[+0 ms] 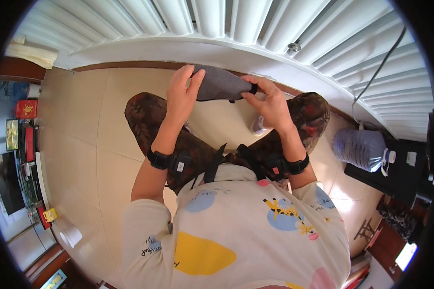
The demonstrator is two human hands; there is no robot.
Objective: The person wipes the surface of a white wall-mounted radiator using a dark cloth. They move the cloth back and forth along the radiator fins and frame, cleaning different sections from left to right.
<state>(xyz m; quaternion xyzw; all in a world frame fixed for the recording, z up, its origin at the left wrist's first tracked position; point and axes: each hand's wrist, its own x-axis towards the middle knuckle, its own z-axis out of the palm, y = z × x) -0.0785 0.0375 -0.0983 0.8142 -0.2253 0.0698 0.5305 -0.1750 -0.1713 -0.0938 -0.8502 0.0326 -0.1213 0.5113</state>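
Note:
A grey fabric piece with dark edging (pixel 220 83) is stretched between my two hands, over the gap between my knees. My left hand (pixel 183 85) pinches its left end between thumb and fingers. At its right end, by a black edge, my right hand (pixel 266 95) grips it with thumb and fingertips. Both wrists wear black straps. Below the hands are my legs in dark patterned trousers (pixel 144 112), and one shoe (pixel 259 125) shows under my right hand. What the fabric piece is exactly, I cannot tell.
White slatted panels (pixel 213 18) stand ahead above a low ledge. On the right, a large clear plastic water bottle (pixel 361 150) lies beside a black surface. A white bin (pixel 71 235) stands on the tiled floor at the left, near a cabinet with boxes and a dark screen (pixel 10 182).

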